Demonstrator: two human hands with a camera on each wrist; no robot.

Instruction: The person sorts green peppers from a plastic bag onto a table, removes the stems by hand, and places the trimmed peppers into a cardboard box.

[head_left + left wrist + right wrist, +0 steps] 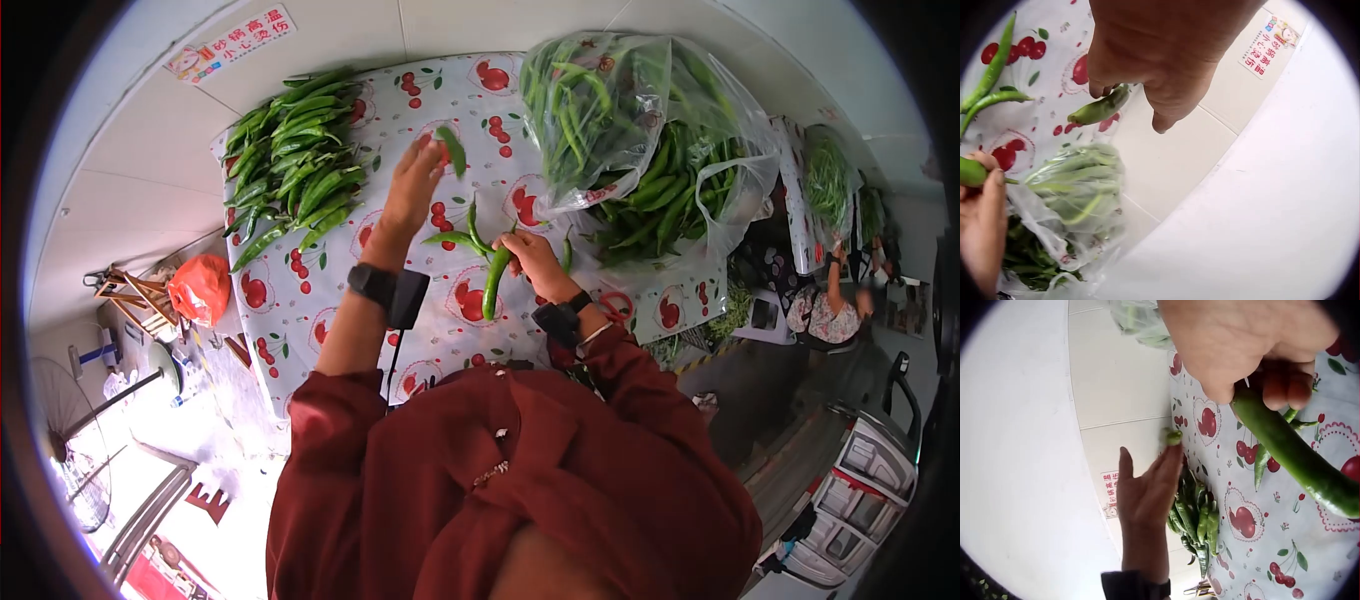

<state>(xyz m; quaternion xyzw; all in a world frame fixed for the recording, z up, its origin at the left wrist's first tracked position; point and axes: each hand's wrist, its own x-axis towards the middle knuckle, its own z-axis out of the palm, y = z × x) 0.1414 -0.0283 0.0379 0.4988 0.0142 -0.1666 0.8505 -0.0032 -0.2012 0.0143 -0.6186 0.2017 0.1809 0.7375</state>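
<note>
My left hand [412, 188] is raised over the far part of the table, fingers fairly straight and thumb spread apart. Just past its fingertips is a green pepper [452, 151], blurred in the right wrist view and overlapped by the fingers in the left wrist view. Between thumb and fingers, my right hand [538, 262] pinches another long green pepper [495, 284] near its stem end; the pepper's tip points toward my body. A few loose peppers [455, 240] lie on the cloth beside that hand. To the left, a heap of green peppers [300, 160] lies roughly lined up.
At the back right, a clear plastic bag [590, 120] holds more peppers [665, 195], some showing at its opening. Red scissors [616, 306] lie by my right wrist. A tiled wall [340, 40] borders the patterned tablecloth [440, 80]. Another person [825, 312] sits far right.
</note>
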